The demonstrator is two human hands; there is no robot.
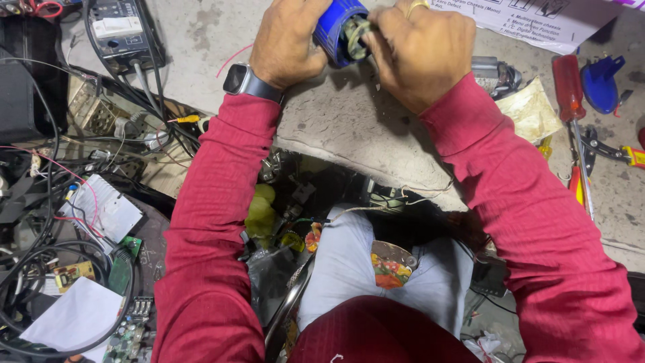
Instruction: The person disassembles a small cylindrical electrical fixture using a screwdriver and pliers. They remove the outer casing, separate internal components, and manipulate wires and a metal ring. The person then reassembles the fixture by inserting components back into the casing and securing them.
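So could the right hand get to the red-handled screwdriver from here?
Probably yes: the red-handled screwdriver lies uncovered on the bench right of the right hand, nothing between them. But that hand is busy on the blue cylinder.

Both hands [290,42] [418,50] raised together, fingers seemingly curled.

cylinder [334,28]: bright blue
sleeves [208,222]: dark red, fine ribbed pattern
watch [240,80]: black face, grey strap
screwdriver [568,87]: red handle
worktop [349,114]: pale grey, stained
trousers [349,262]: light grey
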